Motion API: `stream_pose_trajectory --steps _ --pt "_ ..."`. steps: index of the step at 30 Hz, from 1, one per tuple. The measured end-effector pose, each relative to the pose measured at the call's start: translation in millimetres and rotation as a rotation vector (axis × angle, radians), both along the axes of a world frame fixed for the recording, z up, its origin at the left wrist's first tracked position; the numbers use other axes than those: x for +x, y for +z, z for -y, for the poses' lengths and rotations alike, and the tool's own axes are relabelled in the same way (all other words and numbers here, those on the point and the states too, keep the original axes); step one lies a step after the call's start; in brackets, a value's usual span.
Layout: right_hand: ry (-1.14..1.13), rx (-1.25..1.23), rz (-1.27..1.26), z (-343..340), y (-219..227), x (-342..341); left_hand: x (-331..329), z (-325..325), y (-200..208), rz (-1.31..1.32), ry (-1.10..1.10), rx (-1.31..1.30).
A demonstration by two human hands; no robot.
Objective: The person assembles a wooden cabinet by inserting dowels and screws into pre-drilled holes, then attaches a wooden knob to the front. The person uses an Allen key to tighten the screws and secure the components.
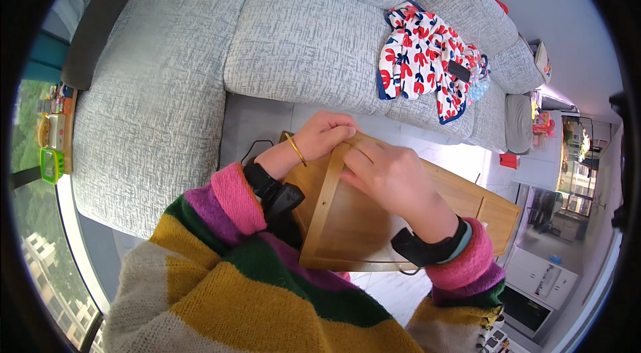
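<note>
A light-brown wooden furniture piece with a raised rim and a flat panel stands tilted in front of me. My left hand, wearing a gold bangle, is closed at its far upper corner, with thumb and fingers pressed together. Right beside it, my right hand has its fingers curled over the same corner. The fingertips of both hands nearly meet there, and whatever they pinch is hidden. A small dark hole shows in the near rim. Black devices are strapped to both wrists.
A grey patterned sofa stretches across the far side and left. On it lie a red, white and blue floral garment and a dark phone. A green-framed box sits by the left window. White cabinets stand at right.
</note>
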State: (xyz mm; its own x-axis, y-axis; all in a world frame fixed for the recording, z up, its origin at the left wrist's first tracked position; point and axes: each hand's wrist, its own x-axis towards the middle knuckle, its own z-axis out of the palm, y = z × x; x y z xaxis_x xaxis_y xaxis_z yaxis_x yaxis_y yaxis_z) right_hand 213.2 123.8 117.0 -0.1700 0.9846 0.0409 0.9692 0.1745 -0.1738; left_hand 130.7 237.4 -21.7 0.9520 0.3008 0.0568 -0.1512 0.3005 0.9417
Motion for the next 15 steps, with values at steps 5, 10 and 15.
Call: stream_pose_trajectory --steps 5,10,15 --pt "-0.314 0.131 -0.112 -48 -14 22 -1 1 4 0.013 0.056 -0.017" --pt "-0.422 0.055 -0.008 -23 -9 49 1 -2 2 -0.042 0.001 0.056" --pt "-0.472 -0.032 0.130 26 2 26 1 2 0 -0.038 0.041 0.046"
